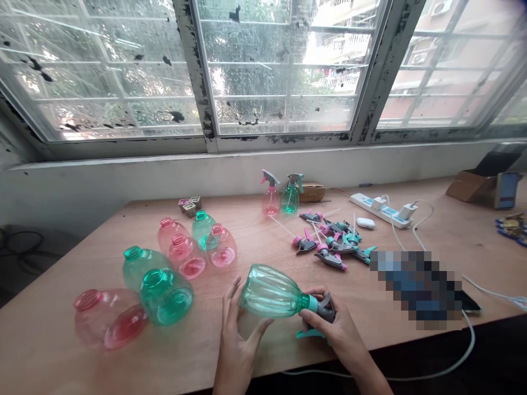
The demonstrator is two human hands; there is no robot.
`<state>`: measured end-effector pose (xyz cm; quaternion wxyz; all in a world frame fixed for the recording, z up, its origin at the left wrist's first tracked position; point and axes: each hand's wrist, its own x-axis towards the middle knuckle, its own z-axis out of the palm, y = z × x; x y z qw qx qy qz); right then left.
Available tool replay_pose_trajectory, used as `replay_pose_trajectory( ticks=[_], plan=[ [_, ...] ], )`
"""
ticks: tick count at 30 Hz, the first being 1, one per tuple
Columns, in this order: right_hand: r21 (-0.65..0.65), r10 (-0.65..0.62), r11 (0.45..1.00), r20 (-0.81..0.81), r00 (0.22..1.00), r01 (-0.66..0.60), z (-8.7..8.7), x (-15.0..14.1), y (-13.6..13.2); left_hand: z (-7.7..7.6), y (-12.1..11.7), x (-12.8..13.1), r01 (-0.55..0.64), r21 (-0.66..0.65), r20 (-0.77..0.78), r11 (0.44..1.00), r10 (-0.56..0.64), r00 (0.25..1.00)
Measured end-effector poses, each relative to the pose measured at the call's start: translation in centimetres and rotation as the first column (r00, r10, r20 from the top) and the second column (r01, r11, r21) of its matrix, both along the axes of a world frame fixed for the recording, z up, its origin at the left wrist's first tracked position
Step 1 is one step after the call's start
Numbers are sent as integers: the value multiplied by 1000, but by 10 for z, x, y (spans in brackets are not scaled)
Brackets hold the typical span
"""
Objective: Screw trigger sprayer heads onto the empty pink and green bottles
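Lying between both hands point(242, 329) point(331, 321) is a green bottle point(272, 293).

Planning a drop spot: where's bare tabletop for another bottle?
Bare: central tabletop, between the headless bottles at left and the loose trigger sprayers; back right, between the power strip and cardboard box; near left, between the front green bottle and left hand. Crowded: among those bottles and sprayers.

The bottle point(269, 293) is see-through green, with ridges, held on its side over the table point(255, 236), neck pointing right. The sprayer point(326, 311), gray with a blue-green ring, sits at that neck.
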<state>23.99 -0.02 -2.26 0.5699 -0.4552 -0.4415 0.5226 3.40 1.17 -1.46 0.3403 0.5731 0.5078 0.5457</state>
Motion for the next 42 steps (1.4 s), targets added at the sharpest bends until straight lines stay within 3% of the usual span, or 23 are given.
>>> replay_pose_trajectory(
  ticks=[9, 17, 22, 26, 30, 34, 39, 42],
  plan=[
    [-2, 20, 1000, 29, 999, -20, -1, -3, -1, -2, -2, 1, -2, -3, 0, 1000, 2, 1000],
    [-22, 26, 999, 1, 1000, -26, -3, 3, 0, -7, -1, 0, 36, 25, -15, 999, -36, 999],
    [-13, 58, 998, 63, 996, -57, -5, 2, 1, -7, -2, -1, 92, -14, 12, 996, -92, 996],
    [-4, 46, 999, 80, 996, -45, -4, 1, 1, -6, -1, -3, 56, -18, 67, 998, -55, 996],
    [-22, 2, 1000, 18, 1000, -1, -2, 2, 0, -6, -1, -2, 60, 16, 13, 998, -60, 998],
    [-28, -17, 999, 13, 1000, 18, -1, -1, -2, -8, -4, 0, 39, -61, -35, 997, -41, 999],
    [-12, -26, 1000, 78, 997, 27, 0, -4, -3, -7, -4, -1, -11, -142, 28, 990, 15, 999],
    [-30, -33, 999, 67, 997, 35, -1, -2, -2, -7, -1, -1, 25, -77, 10, 997, -24, 1000]
  ],
)
